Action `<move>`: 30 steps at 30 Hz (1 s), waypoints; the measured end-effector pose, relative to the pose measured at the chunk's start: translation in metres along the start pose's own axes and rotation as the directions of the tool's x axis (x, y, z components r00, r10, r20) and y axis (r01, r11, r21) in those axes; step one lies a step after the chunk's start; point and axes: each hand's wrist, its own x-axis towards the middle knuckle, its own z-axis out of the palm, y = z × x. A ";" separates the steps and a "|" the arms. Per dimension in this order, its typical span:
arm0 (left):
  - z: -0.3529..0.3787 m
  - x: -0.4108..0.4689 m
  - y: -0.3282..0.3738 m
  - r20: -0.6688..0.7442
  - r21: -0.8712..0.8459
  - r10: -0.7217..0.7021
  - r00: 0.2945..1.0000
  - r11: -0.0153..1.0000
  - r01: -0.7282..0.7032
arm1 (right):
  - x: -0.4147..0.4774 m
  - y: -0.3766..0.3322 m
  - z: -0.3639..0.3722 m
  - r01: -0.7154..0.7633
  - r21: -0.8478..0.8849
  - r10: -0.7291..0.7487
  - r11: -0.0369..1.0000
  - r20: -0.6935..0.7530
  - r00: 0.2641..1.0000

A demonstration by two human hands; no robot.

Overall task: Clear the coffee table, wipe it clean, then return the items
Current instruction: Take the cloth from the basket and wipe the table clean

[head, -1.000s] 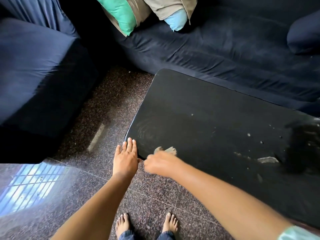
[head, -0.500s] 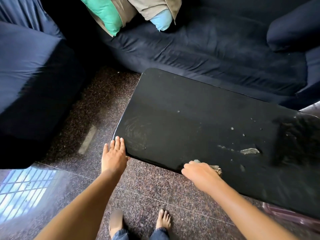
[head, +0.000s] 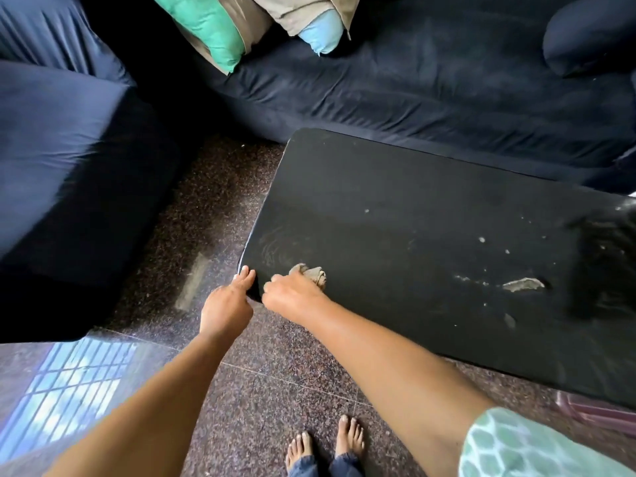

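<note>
1. My right hand (head: 292, 295) is curled tight round a crumpled grey-brown cloth (head: 314, 272), which bulges out just beyond the knuckles. The grip is narrow and full of fabric.
2. The cloth is pressed on the black coffee table (head: 413, 228) at its near left corner. Faint swirl marks show on the top just beyond and left of the grip.
3. My left hand (head: 225, 306) sits just beside the right one, almost touching it. Its fingers (head: 245, 274) lie fairly straight and together, tips resting on the table's rounded corner edge, holding nothing.
4. Well to the right of the cloth grip, a pale chipped patch (head: 523, 284) and scattered light specks mark the tabletop.
5. Beyond the table from the grip runs a dark blue sofa (head: 430, 84), with a green cushion (head: 210, 25) and a light blue cushion (head: 321, 34) at its left end.
6. Nearer me than both hands are speckled floor tiles (head: 275, 373) and my bare feet (head: 325, 442).
</note>
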 end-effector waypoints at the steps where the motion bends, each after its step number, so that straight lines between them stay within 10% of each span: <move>1: -0.006 0.003 -0.005 0.016 -0.096 -0.023 1.000 0.995 0.025 | 0.011 -0.006 -0.006 0.026 -0.030 -0.027 0.999 -0.014 1.000; 7: -0.019 -0.004 -0.049 0.048 -0.526 -0.093 0.995 0.844 0.104 | 0.022 -0.031 -0.018 0.208 0.067 -0.187 0.976 -0.236 0.954; 10: -0.025 -0.024 -0.044 0.133 -0.824 -0.224 0.966 0.516 0.233 | -0.008 -0.025 -0.009 0.305 0.217 -0.128 0.927 -0.582 0.803; 17: -0.071 -0.077 0.037 0.389 -0.917 0.127 0.912 0.153 0.369 | -0.106 -0.025 -0.025 0.259 0.464 0.172 0.847 -0.700 0.693; 23: -0.111 -0.126 0.117 0.339 -0.932 0.245 0.908 0.217 0.290 | -0.210 -0.037 -0.037 0.153 0.641 0.436 0.752 -0.657 0.615; 26: -0.123 -0.148 0.161 0.266 -0.944 0.275 0.924 0.269 0.191 | -0.266 -0.030 -0.043 0.149 0.905 0.738 0.399 -0.413 0.534; 30: -0.133 -0.170 0.232 0.220 -0.926 0.365 0.905 0.371 0.076 | -0.340 0.001 -0.044 -0.103 0.973 0.703 0.206 -0.074 0.707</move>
